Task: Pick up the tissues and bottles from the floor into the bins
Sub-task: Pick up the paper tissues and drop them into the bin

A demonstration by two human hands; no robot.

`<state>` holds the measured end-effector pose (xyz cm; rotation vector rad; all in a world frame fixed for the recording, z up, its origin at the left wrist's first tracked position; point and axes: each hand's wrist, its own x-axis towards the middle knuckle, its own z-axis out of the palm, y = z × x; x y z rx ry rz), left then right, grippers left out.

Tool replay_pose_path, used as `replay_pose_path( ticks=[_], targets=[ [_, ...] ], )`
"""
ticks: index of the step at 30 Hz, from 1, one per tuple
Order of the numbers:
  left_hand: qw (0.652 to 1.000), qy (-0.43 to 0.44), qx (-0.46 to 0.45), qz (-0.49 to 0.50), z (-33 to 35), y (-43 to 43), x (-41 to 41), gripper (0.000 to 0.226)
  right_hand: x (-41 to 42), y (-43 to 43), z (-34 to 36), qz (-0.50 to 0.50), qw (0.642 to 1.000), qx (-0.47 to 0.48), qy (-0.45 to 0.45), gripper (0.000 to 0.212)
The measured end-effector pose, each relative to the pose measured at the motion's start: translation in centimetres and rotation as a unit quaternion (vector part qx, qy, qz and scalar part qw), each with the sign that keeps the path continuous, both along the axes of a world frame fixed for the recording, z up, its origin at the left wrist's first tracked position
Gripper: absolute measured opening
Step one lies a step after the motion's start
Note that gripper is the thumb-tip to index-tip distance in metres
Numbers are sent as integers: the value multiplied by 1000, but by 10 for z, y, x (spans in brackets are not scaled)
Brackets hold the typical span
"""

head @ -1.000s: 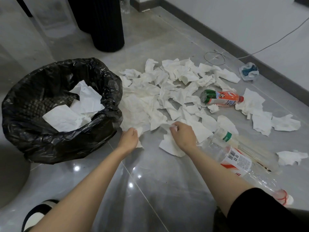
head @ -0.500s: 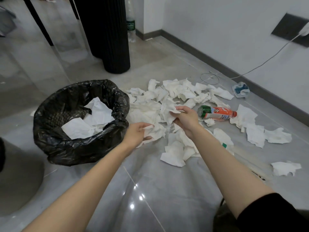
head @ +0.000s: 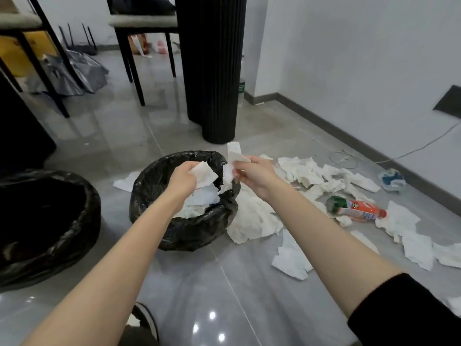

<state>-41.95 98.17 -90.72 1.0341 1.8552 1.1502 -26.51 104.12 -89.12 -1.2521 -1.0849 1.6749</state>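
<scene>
Both-handed, left hand (head: pixel 181 180) and right hand (head: pixel 257 175) pinch tissues (head: pixel 234 156) over bin (head: pixel 149 176).

You're in a home dining room: padded chairs (head: pixel 143 21) by a black fluted table pedestal (head: pixel 212 71), glossy grey floor tiles (head: pixel 224 295), white walls with grey skirting (head: pixel 324 124), an umbrella (head: pixel 74 73) and a router (head: pixel 82 47).

We log white tissues (head: pixel 252 221), black bin bags (head: pixel 184 233), orange bottle (head: pixel 359 209) with green end, grey glossy floor (head: pixel 224 283), black ribbed column (head: pixel 212 71) far, black sleeve (head: pixel 404 313) right.
</scene>
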Motion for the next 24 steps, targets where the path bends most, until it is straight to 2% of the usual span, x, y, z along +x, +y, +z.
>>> replay_pose_path(
  ticks=[2,4,7,10,13,18,21,24],
  targets=[
    [1000,18,-9,17,-6,-4,-14,52,-24,-5,-7,18,1000,4,-10,6],
    [999,37,-10,30,-15,-6,-28,53,-48,-9,-18,39,998,22,-44,17],
    [998,52,-21,9,-28,-10,-39,51,-69,-13,-34,99,983,78,-136,29],
    [995,76,-64,-22,-40,-12,-46,59,-72,-14,-45,144,961,83,-222,44],
    [995,80,-63,-6,-44,-9,-44,61,-62,-10,-50,100,958,111,-244,45],
    [995,100,10,-7,-28,2,-23,52,-32,0,-51,-29,962,169,-215,31],
    [993,102,40,-38,-19,11,4,50,-2,7,-56,-88,962,151,-212,27],
    [988,117,57,-87,-16,20,37,48,32,7,-68,-107,959,119,-234,25]
  ],
)
